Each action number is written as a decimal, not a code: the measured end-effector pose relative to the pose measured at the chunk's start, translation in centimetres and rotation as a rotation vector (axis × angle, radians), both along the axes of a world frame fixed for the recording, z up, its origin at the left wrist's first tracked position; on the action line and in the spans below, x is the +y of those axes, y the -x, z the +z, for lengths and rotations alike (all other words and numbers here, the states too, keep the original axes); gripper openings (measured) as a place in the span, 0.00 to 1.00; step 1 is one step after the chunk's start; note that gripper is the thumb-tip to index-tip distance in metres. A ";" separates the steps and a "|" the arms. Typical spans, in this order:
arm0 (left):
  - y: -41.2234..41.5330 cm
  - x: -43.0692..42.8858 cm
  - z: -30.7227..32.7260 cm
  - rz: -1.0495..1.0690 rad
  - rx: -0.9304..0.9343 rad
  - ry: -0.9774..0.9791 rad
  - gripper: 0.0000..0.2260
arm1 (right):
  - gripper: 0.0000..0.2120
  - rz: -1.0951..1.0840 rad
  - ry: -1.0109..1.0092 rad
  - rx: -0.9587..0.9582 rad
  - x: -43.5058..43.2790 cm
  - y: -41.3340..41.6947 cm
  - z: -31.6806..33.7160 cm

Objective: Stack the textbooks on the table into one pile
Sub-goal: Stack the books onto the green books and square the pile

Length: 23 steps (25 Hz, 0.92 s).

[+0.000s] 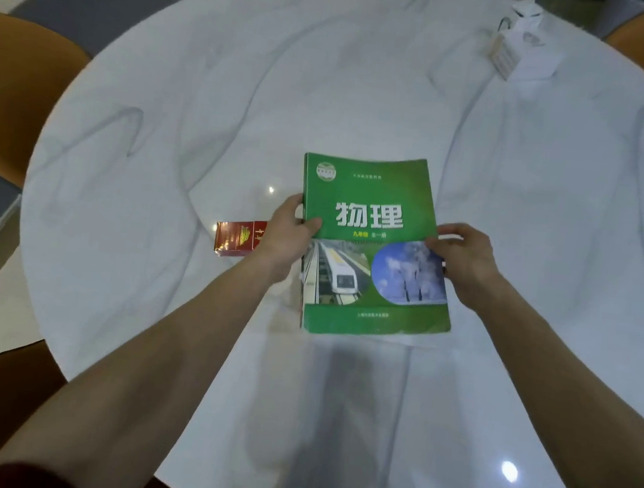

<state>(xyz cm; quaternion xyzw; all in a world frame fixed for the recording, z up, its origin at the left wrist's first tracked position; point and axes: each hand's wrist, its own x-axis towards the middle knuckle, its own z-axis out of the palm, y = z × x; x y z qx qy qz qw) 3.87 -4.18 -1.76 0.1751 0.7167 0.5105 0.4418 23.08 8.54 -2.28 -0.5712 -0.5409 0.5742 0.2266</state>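
A green textbook (pixel 372 226), with white characters and pictures of a train and clouds on its cover, lies in the middle of the round white marble table (pixel 207 103). A thin pale edge of something beneath it shows at its near right corner. My left hand (pixel 287 230) grips the book's left edge with the thumb on the cover. My right hand (pixel 461 255) holds its right edge, fingers curled onto the cover.
A small red box (pixel 236 238) lies just left of my left hand. A white box with a label (pixel 519 48) stands at the far right of the table. Orange chairs (pixel 6 92) surround the table.
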 end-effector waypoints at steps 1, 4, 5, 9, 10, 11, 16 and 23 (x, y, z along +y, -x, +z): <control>0.5 1.1 -0.2 -0.008 -0.005 0.004 0.20 | 0.09 -0.010 -0.008 -0.016 1.0 0.5 -0.1; 1.7 4.1 -1.4 -0.032 0.029 0.028 0.20 | 0.08 -0.027 -0.002 -0.060 3.7 1.7 -1.2; 2.2 5.0 -2.0 -0.036 0.042 0.035 0.20 | 0.08 -0.028 0.004 -0.069 4.5 2.0 -1.7; 3.0 8.1 -3.8 -0.059 0.095 0.086 0.20 | 0.07 -0.027 0.031 -0.106 7.1 2.6 -3.7; 3.0 8.6 -4.3 -0.069 0.102 0.098 0.20 | 0.07 -0.025 0.034 -0.119 7.5 2.6 -4.1; 3.1 9.1 -4.8 -0.077 0.105 0.108 0.20 | 0.07 -0.022 0.037 -0.126 7.9 2.6 -4.6; 3.3 10.0 -6.0 -0.088 0.122 0.157 0.18 | 0.08 0.008 0.059 -0.157 8.4 2.8 -5.6; 3.3 10.7 -5.9 -0.177 0.451 0.232 0.14 | 0.10 0.034 -0.051 -0.281 8.4 3.1 -5.4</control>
